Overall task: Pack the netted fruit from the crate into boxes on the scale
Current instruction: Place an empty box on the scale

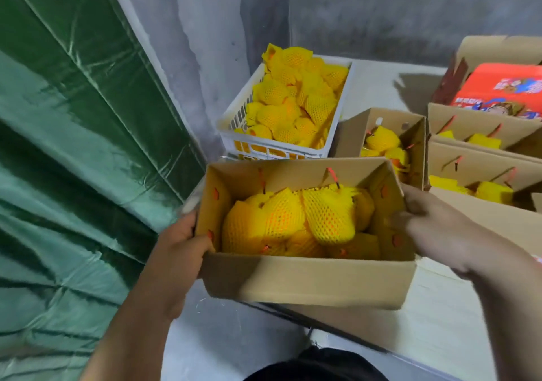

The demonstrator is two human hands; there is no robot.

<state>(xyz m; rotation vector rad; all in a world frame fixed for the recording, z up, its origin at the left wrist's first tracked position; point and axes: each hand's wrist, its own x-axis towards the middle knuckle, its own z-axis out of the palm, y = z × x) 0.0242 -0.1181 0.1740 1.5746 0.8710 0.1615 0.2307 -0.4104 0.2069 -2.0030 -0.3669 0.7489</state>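
Grey wall [381, 5], green tarp [73, 146] at left

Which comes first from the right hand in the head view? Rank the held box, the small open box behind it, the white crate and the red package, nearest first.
1. Held cardboard box: gripped at its right wall by the right hand.
2. Small open box: just behind the hand.
3. White crate and red package: crate far left, package far right; too close to call.

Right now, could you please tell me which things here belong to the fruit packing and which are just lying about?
Job: white crate of netted fruit; held box, gripped by left hand and right hand; other part-filled boxes.
Lying about: red package; green tarp.
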